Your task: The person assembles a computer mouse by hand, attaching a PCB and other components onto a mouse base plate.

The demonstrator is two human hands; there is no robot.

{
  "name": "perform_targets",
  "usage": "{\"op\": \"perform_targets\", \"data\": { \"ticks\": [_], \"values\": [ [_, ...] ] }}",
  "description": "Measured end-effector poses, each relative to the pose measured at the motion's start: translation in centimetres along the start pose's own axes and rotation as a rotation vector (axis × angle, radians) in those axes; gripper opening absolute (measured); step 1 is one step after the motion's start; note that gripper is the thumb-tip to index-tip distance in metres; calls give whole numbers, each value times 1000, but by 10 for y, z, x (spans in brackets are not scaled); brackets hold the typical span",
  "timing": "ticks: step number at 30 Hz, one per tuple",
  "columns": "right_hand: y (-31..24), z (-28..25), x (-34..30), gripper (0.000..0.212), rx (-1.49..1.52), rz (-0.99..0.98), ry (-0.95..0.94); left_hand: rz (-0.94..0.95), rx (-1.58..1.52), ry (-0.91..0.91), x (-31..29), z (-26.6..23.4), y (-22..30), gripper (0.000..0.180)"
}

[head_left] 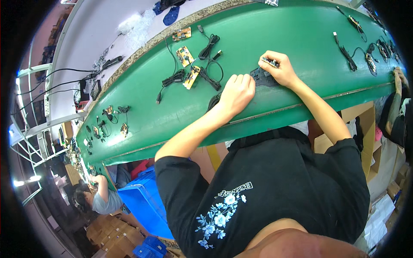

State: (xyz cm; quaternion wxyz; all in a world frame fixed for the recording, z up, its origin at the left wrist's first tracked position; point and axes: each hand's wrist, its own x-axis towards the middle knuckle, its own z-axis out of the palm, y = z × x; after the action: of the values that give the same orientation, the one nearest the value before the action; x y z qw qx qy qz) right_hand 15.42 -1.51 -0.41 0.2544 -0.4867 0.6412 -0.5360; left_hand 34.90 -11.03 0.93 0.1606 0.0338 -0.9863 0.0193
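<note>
Over the green work surface [142, 109], my right hand [282, 71] pinches a small circuit board [270, 62] between thumb and fingers. Just beneath it lies a dark, flat, textured part [262, 78], between my two hands. My left hand [237, 94] is closed beside that part's left end, and its curled fingers hide what they grip. A coiled black cable [214, 101] shows next to my left wrist. Farther left lie yellow-brown circuit boards [185, 56] with black cables [209, 47] ending in plugs.
More boards with cables [370, 60] lie at the far right, and smaller ones [103, 124] at the left. A blue bin [144, 202] stands below the table edge at left. One co-worker [101, 198] sits at far left; another person's hand [400, 79] rests at the right.
</note>
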Motion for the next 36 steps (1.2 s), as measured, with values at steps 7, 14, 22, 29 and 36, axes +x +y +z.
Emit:
{"op": "perform_targets", "data": {
  "ticks": [7,14,22,29,36],
  "values": [
    [-10,0,0,20,-83,-4,18,152,110,-202,-1,-19,2,31],
    [1,-4,0,19,-201,-85,31,-214,-392,29,-1,-13,-4,25],
    [-4,-6,5,19,-215,-101,-30,-427,-838,172,6,23,-11,12],
    [-27,-19,56,22,-545,58,-513,-341,-806,133,9,18,-16,13],
    [-47,10,89,24,-795,24,-782,-251,-615,182,5,22,-11,15]
  ]
}}
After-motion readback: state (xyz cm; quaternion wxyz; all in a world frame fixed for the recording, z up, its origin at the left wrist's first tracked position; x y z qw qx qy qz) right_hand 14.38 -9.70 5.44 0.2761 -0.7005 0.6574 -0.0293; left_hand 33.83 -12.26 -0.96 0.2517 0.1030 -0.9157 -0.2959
